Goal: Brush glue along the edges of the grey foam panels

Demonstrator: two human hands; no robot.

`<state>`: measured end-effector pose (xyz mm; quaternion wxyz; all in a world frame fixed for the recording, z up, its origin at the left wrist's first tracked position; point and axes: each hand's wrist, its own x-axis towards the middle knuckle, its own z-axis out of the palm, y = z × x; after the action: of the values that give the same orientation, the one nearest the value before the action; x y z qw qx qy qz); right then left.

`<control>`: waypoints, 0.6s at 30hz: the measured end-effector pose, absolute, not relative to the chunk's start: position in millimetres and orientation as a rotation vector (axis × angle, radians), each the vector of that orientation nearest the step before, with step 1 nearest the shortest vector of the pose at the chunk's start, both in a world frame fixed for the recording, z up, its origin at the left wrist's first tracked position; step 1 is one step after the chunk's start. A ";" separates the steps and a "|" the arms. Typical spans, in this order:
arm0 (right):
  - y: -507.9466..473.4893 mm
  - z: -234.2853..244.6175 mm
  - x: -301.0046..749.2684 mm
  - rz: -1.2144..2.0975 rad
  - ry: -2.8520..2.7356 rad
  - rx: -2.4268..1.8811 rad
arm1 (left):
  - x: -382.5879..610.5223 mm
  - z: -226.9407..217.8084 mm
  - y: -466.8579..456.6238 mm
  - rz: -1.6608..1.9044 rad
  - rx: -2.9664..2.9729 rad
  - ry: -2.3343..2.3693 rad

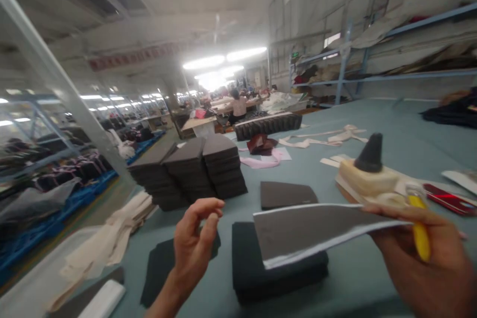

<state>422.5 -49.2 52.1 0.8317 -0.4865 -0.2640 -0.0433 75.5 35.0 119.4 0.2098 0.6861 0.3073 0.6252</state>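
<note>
My right hand (pixel 428 258) at the lower right grips a flat dark grey fabric piece (pixel 309 231) with a white underside, and a yellow pen (pixel 420 231) lies in the same hand. The piece hangs over a black stack of cut pieces (pixel 276 278) on the grey-blue table (pixel 357 278). My left hand (pixel 194 243) is raised left of the piece with thumb and forefinger pinched together, and I cannot make out anything between them. A single grey piece (pixel 286 194) lies flat behind.
Three tall stacks of dark grey pieces (pixel 194 171) stand at the table's left. A cream block with a black cone (pixel 370 169) and a red phone (pixel 449 199) sit right. Cream strips (pixel 108 243) hang at the left edge. People work far back; shelving (pixel 372 69) lines the right wall.
</note>
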 end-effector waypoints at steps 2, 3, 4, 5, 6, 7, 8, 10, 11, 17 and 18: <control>-54.7 58.8 413.3 -0.091 -0.672 -1.107 | 59.1 99.2 13.2 1.607 1.981 0.829; -57.4 60.9 408.6 -0.129 -0.732 -1.075 | 51.7 89.9 4.3 1.550 2.107 0.837; -59.9 62.0 404.2 -0.187 -0.798 -1.047 | 45.2 81.3 -3.3 1.492 2.188 0.868; -62.1 62.1 400.2 -0.223 -0.841 -1.038 | 40.0 73.3 -9.8 1.452 2.247 0.874; -64.3 61.4 396.8 -0.205 -0.865 -1.046 | 35.9 66.1 -15.4 1.400 2.293 0.904; -66.3 60.0 393.7 -0.206 -0.901 -1.028 | 32.9 59.6 -20.1 1.354 2.335 0.929; -68.5 58.3 390.9 -0.201 -0.929 -1.017 | 30.9 53.9 -24.1 1.311 2.372 0.954; -72.7 54.3 385.9 -0.179 -0.987 -1.004 | 29.4 45.1 -29.8 1.246 2.414 1.010; -74.8 52.3 383.5 -0.166 -1.009 -0.995 | 29.5 42.0 -31.6 1.230 2.421 1.033; -82.7 43.0 369.3 -0.132 -1.055 -1.027 | 36.3 40.9 -34.0 1.275 2.485 1.056; -83.4 42.1 367.2 -0.130 -1.059 -1.039 | 37.5 42.6 -34.8 1.294 2.513 1.024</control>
<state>367.2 -83.4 42.1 0.7353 -0.4726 -0.4821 -0.0594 37.5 -34.8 42.6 0.0676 0.8339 0.3399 0.4296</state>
